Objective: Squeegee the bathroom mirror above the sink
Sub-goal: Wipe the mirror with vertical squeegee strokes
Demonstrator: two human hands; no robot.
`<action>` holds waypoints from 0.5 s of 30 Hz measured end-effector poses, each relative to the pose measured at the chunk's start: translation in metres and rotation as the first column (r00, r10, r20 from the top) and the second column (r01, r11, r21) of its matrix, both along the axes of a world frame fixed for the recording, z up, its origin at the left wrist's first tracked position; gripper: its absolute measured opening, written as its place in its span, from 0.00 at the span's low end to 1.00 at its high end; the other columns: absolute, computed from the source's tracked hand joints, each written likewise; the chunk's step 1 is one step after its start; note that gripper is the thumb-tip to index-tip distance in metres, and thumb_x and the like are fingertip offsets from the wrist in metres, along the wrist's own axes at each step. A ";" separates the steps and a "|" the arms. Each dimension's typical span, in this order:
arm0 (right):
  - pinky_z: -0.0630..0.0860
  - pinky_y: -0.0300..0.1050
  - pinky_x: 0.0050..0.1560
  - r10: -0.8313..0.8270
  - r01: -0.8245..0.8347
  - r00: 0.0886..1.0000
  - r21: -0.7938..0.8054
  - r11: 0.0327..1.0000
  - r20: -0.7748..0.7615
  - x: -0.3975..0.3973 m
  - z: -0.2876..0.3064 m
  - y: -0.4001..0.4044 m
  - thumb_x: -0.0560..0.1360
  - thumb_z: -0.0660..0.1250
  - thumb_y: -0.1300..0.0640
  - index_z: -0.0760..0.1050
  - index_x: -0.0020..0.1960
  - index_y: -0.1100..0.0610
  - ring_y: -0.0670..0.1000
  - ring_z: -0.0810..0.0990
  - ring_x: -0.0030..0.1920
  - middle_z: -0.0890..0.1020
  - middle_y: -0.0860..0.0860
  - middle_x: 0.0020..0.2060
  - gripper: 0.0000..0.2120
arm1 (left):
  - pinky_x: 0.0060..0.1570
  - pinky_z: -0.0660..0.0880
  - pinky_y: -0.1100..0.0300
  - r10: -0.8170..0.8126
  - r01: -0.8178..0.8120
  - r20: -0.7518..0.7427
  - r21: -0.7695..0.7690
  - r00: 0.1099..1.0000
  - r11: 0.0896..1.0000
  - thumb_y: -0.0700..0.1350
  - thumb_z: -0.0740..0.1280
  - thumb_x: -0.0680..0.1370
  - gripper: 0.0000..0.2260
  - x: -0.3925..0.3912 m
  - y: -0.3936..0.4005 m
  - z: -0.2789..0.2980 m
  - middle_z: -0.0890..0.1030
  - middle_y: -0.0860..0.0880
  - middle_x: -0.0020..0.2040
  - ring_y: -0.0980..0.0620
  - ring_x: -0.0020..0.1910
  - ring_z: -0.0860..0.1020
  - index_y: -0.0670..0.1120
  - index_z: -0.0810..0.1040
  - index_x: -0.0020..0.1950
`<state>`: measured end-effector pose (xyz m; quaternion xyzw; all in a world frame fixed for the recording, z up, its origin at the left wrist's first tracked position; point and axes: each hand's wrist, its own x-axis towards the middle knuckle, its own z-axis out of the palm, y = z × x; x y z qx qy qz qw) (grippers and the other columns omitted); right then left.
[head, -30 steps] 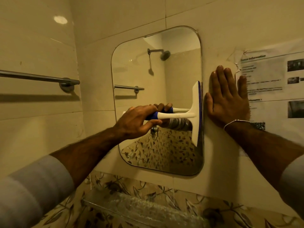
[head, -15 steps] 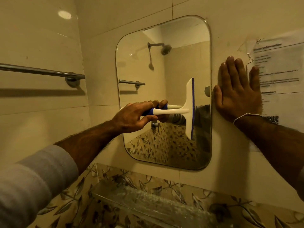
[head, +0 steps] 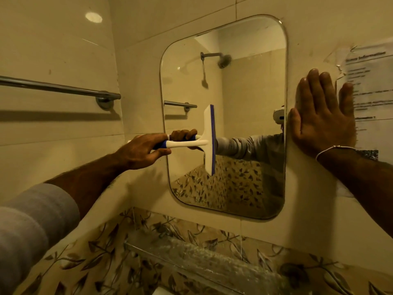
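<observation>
On the far wall: mirror (head: pixel 244 92), rounded corners, set in pale tile above a leaf-patterned band.
Squeegee (head: pixel 207 141): white with a blue blade edge, blade upright against the glass in the mirror's left-centre part, handle running out to the left.
Left hand (head: pixel 144 151): grip closed round the squeegee's blue handle end, just left of the blade, level with the mirror's left edge.
Right hand (head: pixel 323 120): fingers straight, palm flat on the tile, just beside the mirror's right edge.
Paper notice (head: pixel 374 81): right of that hand; print too blurred to read.
Towel rail (head: pixel 61 88): left wall.
Shelf (head: pixel 191 256): below the mirror, probably clear glass.
</observation>
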<state>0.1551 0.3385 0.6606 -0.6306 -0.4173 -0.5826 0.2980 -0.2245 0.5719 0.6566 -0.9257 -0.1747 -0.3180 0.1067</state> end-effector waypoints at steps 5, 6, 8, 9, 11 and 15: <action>0.39 0.62 0.81 0.004 -0.004 1.000 -0.002 1.000 -0.002 0.001 0.000 0.001 0.84 0.45 0.44 0.45 0.85 0.57 0.55 0.42 0.84 0.45 0.54 0.85 0.33 | 0.37 0.73 0.57 0.108 -0.108 -0.008 -0.026 0.994 0.994 0.56 0.63 0.78 0.09 -0.029 0.013 0.002 0.75 0.51 0.39 0.52 0.36 0.74 0.51 0.72 0.48; 0.39 0.62 0.81 0.004 -0.004 1.000 -0.003 1.000 -0.004 0.001 0.000 0.001 0.84 0.45 0.44 0.44 0.85 0.57 0.55 0.42 0.84 0.45 0.54 0.85 0.33 | 0.37 0.72 0.58 0.125 -0.126 -0.014 -0.029 0.992 0.992 0.53 0.64 0.79 0.07 -0.033 0.014 0.003 0.75 0.51 0.39 0.52 0.36 0.74 0.50 0.72 0.48; 0.39 0.61 0.81 0.012 -0.012 1.000 -0.005 1.000 -0.009 0.001 0.000 0.000 0.84 0.45 0.43 0.44 0.85 0.57 0.55 0.42 0.84 0.45 0.54 0.85 0.33 | 0.36 0.69 0.60 0.148 -0.149 -0.022 -0.032 0.989 0.988 0.50 0.65 0.79 0.05 -0.039 0.016 0.004 0.75 0.51 0.38 0.52 0.35 0.73 0.50 0.72 0.48; 0.39 0.61 0.81 0.014 -0.014 1.000 -0.004 1.000 -0.009 0.001 0.000 0.000 0.84 0.45 0.43 0.44 0.85 0.57 0.55 0.42 0.84 0.44 0.54 0.85 0.33 | 0.36 0.68 0.61 0.155 -0.156 -0.024 -0.033 0.988 0.987 0.50 0.65 0.79 0.05 -0.042 0.016 0.005 0.75 0.52 0.38 0.52 0.35 0.73 0.49 0.72 0.48; 0.39 0.62 0.81 0.012 -0.012 1.000 -0.003 1.000 -0.006 0.000 0.000 0.000 0.84 0.44 0.43 0.44 0.85 0.57 0.55 0.42 0.84 0.44 0.54 0.85 0.33 | 0.35 0.68 0.61 0.166 -0.167 -0.023 -0.037 0.986 0.985 0.50 0.65 0.79 0.06 -0.046 0.017 0.005 0.75 0.52 0.38 0.51 0.35 0.74 0.49 0.73 0.48; 0.36 0.60 0.81 0.017 -0.017 1.000 -0.003 1.000 -0.010 0.000 0.000 0.001 0.84 0.45 0.44 0.44 0.85 0.57 0.55 0.42 0.84 0.44 0.54 0.85 0.33 | 0.35 0.69 0.60 0.190 -0.190 -0.021 -0.015 0.982 0.982 0.51 0.65 0.79 0.06 -0.056 0.024 0.004 0.75 0.52 0.37 0.51 0.35 0.74 0.49 0.73 0.47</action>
